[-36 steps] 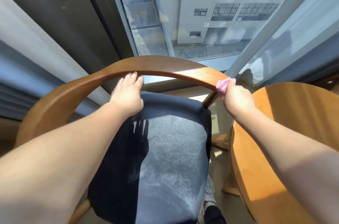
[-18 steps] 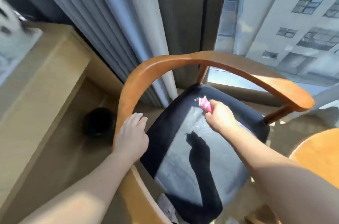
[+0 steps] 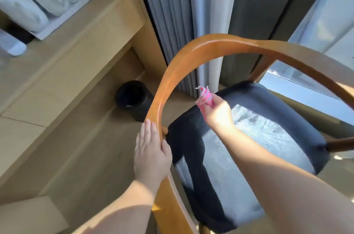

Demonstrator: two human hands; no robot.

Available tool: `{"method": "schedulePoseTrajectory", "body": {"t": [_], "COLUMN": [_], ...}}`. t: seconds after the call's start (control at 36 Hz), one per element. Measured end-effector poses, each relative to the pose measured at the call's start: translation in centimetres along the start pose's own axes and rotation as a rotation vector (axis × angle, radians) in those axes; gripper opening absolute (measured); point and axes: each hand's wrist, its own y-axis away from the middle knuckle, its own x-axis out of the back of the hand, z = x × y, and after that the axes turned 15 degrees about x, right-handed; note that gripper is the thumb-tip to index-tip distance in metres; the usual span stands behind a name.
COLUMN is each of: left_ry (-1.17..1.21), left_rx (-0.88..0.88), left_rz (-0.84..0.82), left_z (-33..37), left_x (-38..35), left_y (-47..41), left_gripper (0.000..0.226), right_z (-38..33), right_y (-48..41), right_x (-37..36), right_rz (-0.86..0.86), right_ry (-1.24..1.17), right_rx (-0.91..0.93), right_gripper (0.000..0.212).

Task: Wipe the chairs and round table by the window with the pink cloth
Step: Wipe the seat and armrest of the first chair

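A wooden chair with a curved backrest rail and a dark blue seat cushion fills the right of the view. My left hand rests on the left part of the rail, its fingers straight along the outer side and its thumb on the inner side. My right hand grips the bunched pink cloth above the seat's back left corner, a short way inside the rail. The round table is out of view.
A light wooden desk with white items on a tray stands at the left. A black cylindrical bin sits on the floor beneath it, close to the chair. Grey curtains and a window lie behind.
The view has swung left from the window toward the desk. My right hand left the rail's right end and carried the cloth across toward the left side. My left hand slid down the rail's left part.
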Motion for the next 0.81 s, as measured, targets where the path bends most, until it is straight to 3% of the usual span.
{"method": "schedulePoseTrajectory", "body": {"t": [0.17,0.33,0.58,0.81], "left_ry": [-0.006,0.009,-0.055,-0.047], "left_rx": [-0.013,-0.055,-0.064,-0.065], "left_rz": [0.025,0.010,0.040,0.035], "left_z": [-0.2,-0.9,-1.0,-1.2], "left_x": [-0.7,-1.2,-1.7,-1.9], "left_y": [-0.3,-0.8,-0.8,-1.1], "left_gripper": [0.061,0.063,0.066,0.065], "right_z": [-2.4,-3.9,-3.1,-1.2], "right_y": [-1.4,-1.1,-7.4,-16.7], "right_x": [-7.2,-11.1,-10.8,-5.3], "right_rz": [0.005,-0.148,0.061,0.311], "right_ry": [-0.095,-0.215,-0.229,-0.380], "right_rx": [0.000,-0.013,-0.043,-0.243], "right_gripper": [0.020,0.052,0.070,0.081]}}
